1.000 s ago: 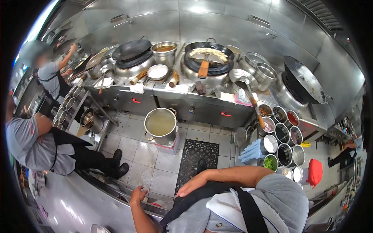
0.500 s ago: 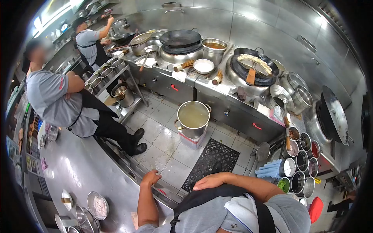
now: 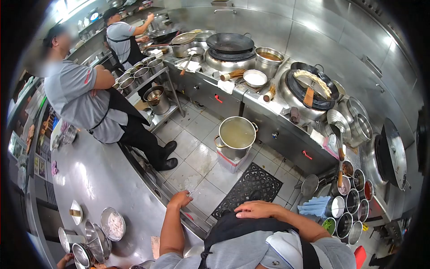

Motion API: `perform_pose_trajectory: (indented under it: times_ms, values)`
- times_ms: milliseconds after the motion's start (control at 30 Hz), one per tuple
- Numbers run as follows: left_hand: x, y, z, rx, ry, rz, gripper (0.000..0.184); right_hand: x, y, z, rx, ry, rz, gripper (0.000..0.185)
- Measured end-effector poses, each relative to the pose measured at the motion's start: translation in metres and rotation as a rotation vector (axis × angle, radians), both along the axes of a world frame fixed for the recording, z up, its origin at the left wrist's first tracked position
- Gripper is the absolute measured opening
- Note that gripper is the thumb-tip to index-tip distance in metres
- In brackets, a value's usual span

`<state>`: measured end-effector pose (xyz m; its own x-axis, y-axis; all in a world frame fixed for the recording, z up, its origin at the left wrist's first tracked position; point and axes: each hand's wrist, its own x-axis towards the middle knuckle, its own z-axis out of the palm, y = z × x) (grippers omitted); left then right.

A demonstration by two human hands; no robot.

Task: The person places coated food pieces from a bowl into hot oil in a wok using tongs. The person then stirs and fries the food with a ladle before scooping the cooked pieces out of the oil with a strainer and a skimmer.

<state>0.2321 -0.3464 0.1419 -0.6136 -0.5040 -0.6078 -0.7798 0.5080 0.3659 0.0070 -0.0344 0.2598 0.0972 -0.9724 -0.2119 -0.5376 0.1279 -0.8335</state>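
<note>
My left hand hangs over the edge of the steel counter. Its fingers are loose and partly apart, with nothing visible in them. Against the front of my black apron rests my right hand, its fingers stretched out and holding nothing. Ahead of both hands, a large steel pot of cloudy yellowish liquid stands on a low crate. A black perforated mat lies on the tiles just beyond my right hand.
One co-worker stands at the left with arms folded; another works at the far stoves. A wok holding a pale food strip and a spatula sits on a burner. Ingredient tins stand at right, a bowl of pale pieces at left.
The view has shifted, so the room appears further right. A hand now shows at the lower left edge by the bowls. My hands keep nearly the same places against my body.
</note>
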Motion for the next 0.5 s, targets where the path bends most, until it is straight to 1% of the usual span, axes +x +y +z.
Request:
perform_pose_trajectory:
  times_ms: [33, 100, 133, 200, 300, 367, 433, 467, 500]
  values:
    - [-0.001, 0.0, 0.001, 0.003, -0.003, -0.011, 0.056, -0.002, 0.002, -0.006, 0.035, -0.016, 0.014, 0.053]
    - [0.003, 0.0, 0.0, 0.011, -0.016, -0.01, 0.056, -0.001, -0.004, -0.001, 0.102, -0.05, 0.036, 0.053]
    - [0.002, 0.0, -0.001, 0.019, -0.022, -0.001, 0.056, -0.006, -0.004, 0.003, 0.186, -0.04, 0.085, 0.055]
    - [0.0, -0.001, -0.001, 0.017, -0.021, 0.002, 0.057, -0.011, -0.012, 0.064, 0.355, -0.018, 0.176, 0.058]
    - [0.003, 0.0, -0.003, 0.008, -0.012, -0.006, 0.057, -0.016, -0.007, 0.084, 0.43, -0.3, 0.118, 0.057]
    - [0.002, -0.002, -0.006, 0.019, -0.001, 0.013, 0.057, -0.009, -0.004, 0.07, 0.333, -0.223, 0.073, 0.053]
    - [0.0, 0.0, 0.003, 0.022, -0.012, 0.008, 0.056, -0.006, -0.001, 0.033, 0.261, -0.091, 0.019, 0.052]
    - [0.0, 0.001, 0.007, 0.023, -0.018, 0.007, 0.056, -0.009, -0.003, 0.022, 0.304, -0.093, 0.059, 0.058]
    - [-0.001, 0.003, 0.008, 0.021, -0.021, 0.008, 0.056, -0.01, -0.003, 0.012, 0.326, -0.156, 0.048, 0.057]
